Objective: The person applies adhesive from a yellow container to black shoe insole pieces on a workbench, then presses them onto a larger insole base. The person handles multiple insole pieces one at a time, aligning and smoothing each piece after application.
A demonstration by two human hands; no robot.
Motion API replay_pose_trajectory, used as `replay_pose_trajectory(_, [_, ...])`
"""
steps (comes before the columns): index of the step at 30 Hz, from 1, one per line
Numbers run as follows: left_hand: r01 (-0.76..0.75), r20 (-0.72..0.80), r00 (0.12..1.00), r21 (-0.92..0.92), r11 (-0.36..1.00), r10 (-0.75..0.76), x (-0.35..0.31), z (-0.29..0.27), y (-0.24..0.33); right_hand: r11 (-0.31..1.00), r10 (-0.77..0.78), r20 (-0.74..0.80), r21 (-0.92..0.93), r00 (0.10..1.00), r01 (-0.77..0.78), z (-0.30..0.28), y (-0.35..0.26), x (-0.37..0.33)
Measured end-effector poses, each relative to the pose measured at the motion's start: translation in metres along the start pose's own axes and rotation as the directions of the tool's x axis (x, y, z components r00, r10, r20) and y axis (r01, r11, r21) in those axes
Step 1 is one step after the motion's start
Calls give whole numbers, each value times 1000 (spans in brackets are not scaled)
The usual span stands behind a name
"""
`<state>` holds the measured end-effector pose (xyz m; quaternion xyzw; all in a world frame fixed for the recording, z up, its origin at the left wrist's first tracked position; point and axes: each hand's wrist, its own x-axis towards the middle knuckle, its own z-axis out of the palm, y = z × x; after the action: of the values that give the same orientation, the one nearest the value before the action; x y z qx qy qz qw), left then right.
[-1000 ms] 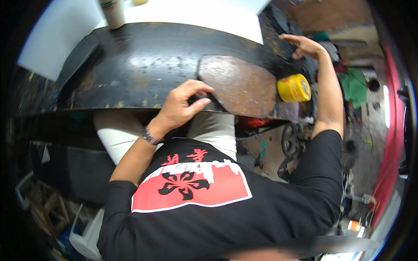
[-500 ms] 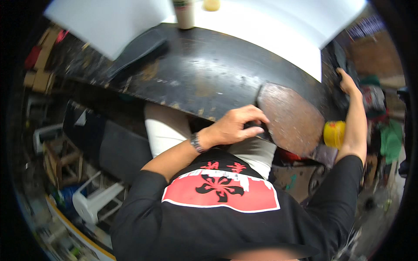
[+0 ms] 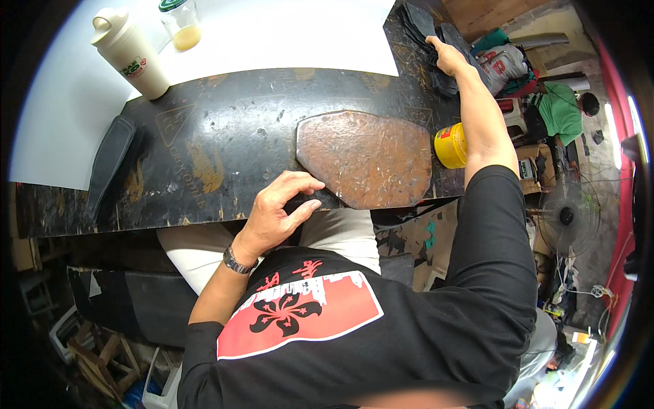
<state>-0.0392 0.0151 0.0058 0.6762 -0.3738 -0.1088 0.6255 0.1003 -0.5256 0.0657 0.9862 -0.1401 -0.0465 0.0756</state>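
1. Dark pieces (image 3: 417,26), flat and loosely stacked, lie at the table's far right corner in the head view, directly at the fingertips of the right hand (image 3: 447,57).
2. That hand is at the end of an outstretched arm, its fingers meeting the near edge of the stack; whether they pinch a piece or merely rest on it, I cannot tell.
3. The left hand (image 3: 283,208) is half curled, thumb and forefinger apart with nothing between them. Its forefinger tip is at the left edge of the brown board (image 3: 368,160), well apart from the stack; contact with the board is unclear.
4. On the table (image 3: 238,136), the yellow tub (image 3: 449,145) stands just right of the board, close against the line of the right arm. A white sheet (image 3: 293,41) spreads along the far side, its corner near the right hand.
5. At far left are a cream bottle (image 3: 133,58), a jar (image 3: 185,35) with a green lid, and a long black object (image 3: 112,160). A grey bag (image 3: 503,65) sits beyond the stack.
6. The right arm covers part of the tub; the right hand's lower fingers are hidden. The stack's layers blend together, and the jar's lid is cut off by the upper edge.
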Motion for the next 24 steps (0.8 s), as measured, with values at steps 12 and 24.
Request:
replay_pose_trajectory(12, [0,4,1000,-3,1000,0,1,-1,2,913,-12,-303,-391,953,-113,12,-13,0])
replay_pose_trajectory(24, [-17,9,1000,-19,1000,17,-3,0,3,788,532,94,308,842,-533,-7,-24,-8])
